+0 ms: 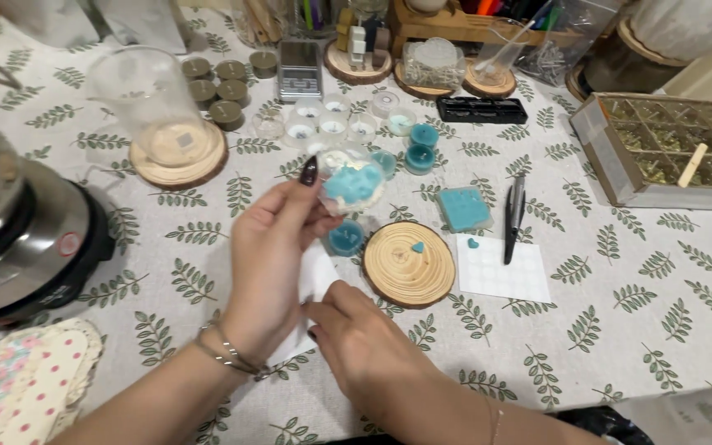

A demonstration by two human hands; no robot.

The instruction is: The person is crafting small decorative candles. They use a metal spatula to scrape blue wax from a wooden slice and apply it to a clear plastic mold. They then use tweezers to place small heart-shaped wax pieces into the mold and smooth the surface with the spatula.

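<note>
Teal-and-white wax piece (pixel 352 183) sits pinched in the left hand (pixel 269 264), raised over the leaf-print tablecloth (pixel 620 330). Right hand (pixel 356 334) presses flat on white paper (pixel 316 276). Better a light fingertip grip, I'd judge, sparing its soft edges.

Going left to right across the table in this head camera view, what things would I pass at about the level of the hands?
Metal hot plate → left hand holding a small clear mould with teal wax → round wooden slice → black tweezers → compartment box.
</note>
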